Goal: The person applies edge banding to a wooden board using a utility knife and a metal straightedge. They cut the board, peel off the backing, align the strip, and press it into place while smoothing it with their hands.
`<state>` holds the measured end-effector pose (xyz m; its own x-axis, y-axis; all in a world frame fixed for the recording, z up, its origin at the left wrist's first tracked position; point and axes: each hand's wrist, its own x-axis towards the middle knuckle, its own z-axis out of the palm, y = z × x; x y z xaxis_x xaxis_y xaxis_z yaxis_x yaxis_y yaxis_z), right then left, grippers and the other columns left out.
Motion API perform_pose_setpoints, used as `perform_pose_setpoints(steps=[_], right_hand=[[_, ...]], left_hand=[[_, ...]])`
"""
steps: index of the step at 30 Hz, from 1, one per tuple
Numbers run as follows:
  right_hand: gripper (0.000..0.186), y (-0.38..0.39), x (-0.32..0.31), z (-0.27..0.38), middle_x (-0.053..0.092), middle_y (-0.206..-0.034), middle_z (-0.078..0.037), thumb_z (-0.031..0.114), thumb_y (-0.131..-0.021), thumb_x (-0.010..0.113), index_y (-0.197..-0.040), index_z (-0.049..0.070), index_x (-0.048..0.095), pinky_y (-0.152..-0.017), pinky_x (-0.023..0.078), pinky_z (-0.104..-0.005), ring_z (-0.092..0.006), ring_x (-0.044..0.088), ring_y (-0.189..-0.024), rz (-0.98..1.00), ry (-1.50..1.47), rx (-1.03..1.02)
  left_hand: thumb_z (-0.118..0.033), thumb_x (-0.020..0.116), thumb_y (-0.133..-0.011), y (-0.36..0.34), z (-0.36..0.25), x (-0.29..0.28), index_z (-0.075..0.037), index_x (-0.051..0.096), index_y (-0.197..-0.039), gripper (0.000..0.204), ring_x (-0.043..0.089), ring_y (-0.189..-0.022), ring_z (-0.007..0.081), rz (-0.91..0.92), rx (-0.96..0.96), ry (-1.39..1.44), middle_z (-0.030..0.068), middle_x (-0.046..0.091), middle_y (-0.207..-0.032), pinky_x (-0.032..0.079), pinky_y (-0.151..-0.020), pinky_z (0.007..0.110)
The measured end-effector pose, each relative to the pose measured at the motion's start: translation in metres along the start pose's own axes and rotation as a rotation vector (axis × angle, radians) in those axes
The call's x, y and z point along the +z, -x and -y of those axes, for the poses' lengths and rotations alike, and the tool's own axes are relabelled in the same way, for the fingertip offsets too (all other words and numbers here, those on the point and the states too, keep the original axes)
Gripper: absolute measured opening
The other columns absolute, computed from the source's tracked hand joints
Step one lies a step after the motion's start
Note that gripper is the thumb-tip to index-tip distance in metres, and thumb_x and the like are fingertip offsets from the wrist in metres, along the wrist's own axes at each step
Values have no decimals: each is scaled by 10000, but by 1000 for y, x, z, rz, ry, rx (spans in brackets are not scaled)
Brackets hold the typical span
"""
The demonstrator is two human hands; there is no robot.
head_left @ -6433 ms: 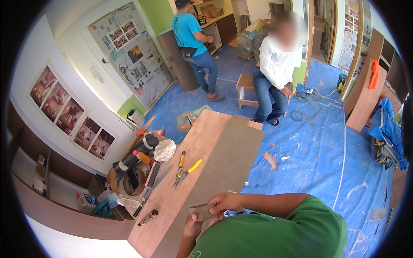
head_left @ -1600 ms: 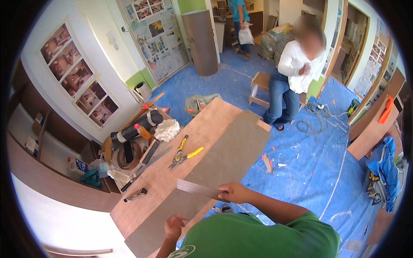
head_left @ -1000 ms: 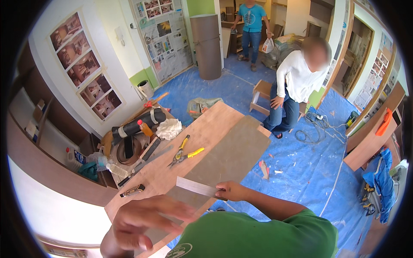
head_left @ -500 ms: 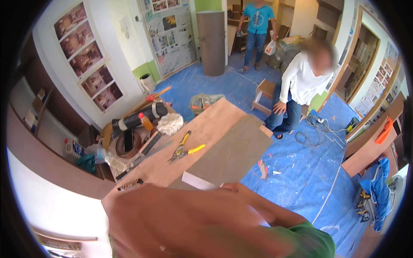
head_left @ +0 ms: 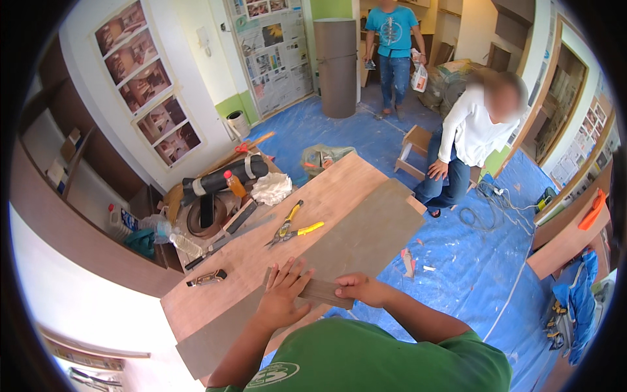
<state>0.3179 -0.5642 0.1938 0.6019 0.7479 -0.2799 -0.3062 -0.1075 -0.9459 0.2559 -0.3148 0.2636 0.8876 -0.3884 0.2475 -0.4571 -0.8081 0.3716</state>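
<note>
My left hand (head_left: 283,294) lies palm down, fingers spread, on the left part of a short grey-brown strip (head_left: 319,293). My right hand (head_left: 359,287) pinches that strip's right end with thumb and curled fingers. Beneath is a long grey-brown sheet (head_left: 366,228) on a plywood board (head_left: 339,183). A utility knife (head_left: 206,277) lies to the left of my hands; farther up the board are snips with yellow handles (head_left: 294,228).
A bottle (head_left: 236,186), black roll (head_left: 215,176) and other clutter border the board's left. A white-topped co-worker (head_left: 467,130) bends beside a step stool (head_left: 411,150); a blue-shirted one (head_left: 392,39) carries a bag. Cables (head_left: 490,209) and leaning panels (head_left: 562,248) are at right.
My left hand, raised and blurred close to the camera moments ago, now rests on the strip, whose upper face looks darker. The blue-shirted co-worker has turned this way and come slightly nearer.
</note>
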Motion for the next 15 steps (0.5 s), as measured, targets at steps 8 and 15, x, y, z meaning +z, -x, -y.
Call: perform_pose_setpoints(steps=[8, 15], right_hand=[[208, -16, 3, 6, 595, -784, 38, 254, -964, 671, -995, 49, 695, -622, 406, -230, -55, 512, -701, 116, -262, 100], [242, -14, -2, 1, 557, -701, 29, 303, -944, 702, -906, 65, 677, -534, 367, -231, -66, 466, -582, 44, -167, 151]], left_hand=[[-1, 566, -663, 41, 37, 38, -40, 636, -1204, 547, 586, -1111, 375, -304, -258, 361, 182, 619, -1192, 460, -984, 423], [-30, 584, -623, 51, 42, 51, -58, 677, -1041, 429, 612, -910, 372, -240, -313, 278, 134, 648, -935, 473, -835, 435]])
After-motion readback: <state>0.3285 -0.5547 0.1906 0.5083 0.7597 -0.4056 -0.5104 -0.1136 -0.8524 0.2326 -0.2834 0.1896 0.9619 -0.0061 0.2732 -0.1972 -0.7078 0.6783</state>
